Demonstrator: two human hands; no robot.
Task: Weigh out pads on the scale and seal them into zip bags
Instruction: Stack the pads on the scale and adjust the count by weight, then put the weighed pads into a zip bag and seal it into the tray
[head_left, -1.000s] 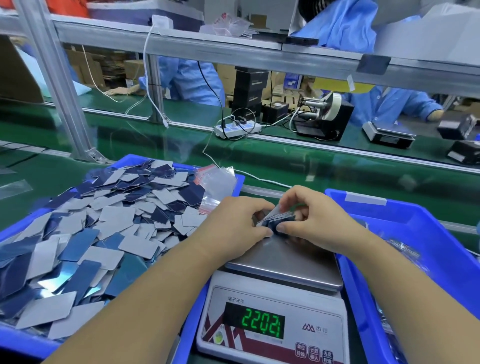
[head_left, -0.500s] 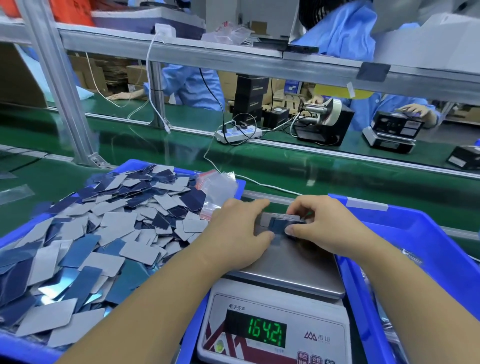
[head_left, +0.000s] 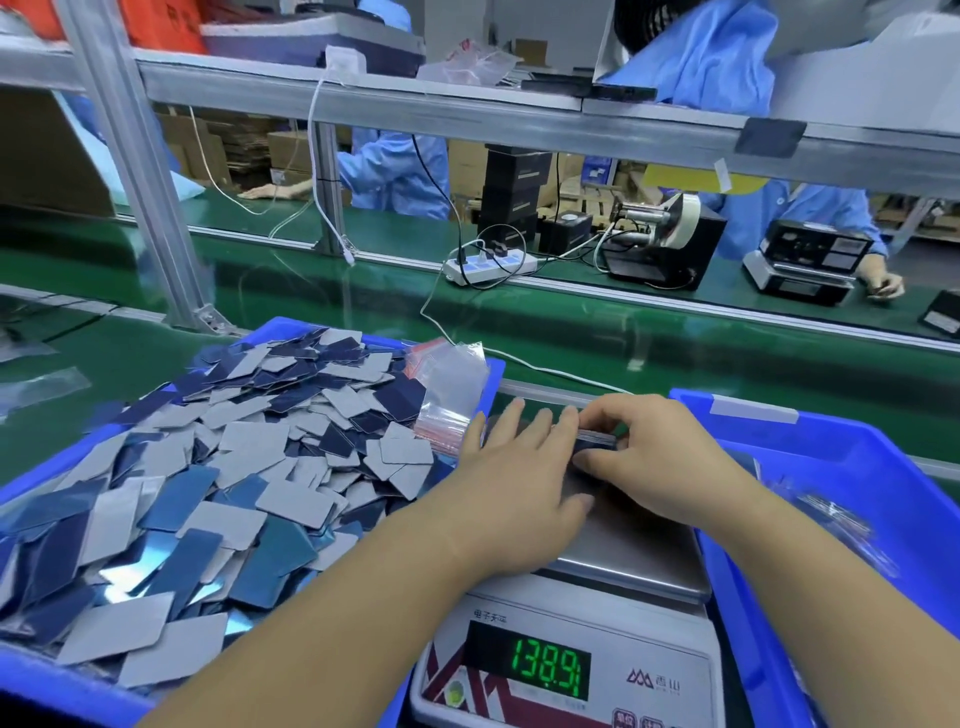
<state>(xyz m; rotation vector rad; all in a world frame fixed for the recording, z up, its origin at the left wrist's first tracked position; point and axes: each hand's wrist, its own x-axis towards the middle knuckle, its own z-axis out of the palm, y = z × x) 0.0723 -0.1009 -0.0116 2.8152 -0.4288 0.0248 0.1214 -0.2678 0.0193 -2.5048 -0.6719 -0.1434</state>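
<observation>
A digital scale (head_left: 631, 551) with a steel pan stands in front of me, its green display (head_left: 550, 665) reading 138.9. My right hand (head_left: 654, 457) pinches a small stack of pads (head_left: 595, 441) at the far edge of the pan. My left hand (head_left: 519, 478) lies flat beside the stack with fingers spread, reaching toward a bundle of clear zip bags (head_left: 449, 395) with red strips. A big heap of loose grey and blue pads (head_left: 208, 478) fills the blue tray (head_left: 62, 691) on the left.
A second blue bin (head_left: 852, 467) at the right holds filled clear bags. Beyond lie a green conveyor belt (head_left: 571, 332), a white power strip (head_left: 491, 265), a tape dispenser, and people in blue coats working under a metal shelf frame.
My left hand let go of the stack and opened flat, sliding left toward the zip bags. The right hand keeps the stack low on the pan. The reading fell from 220.2 to 138.9.
</observation>
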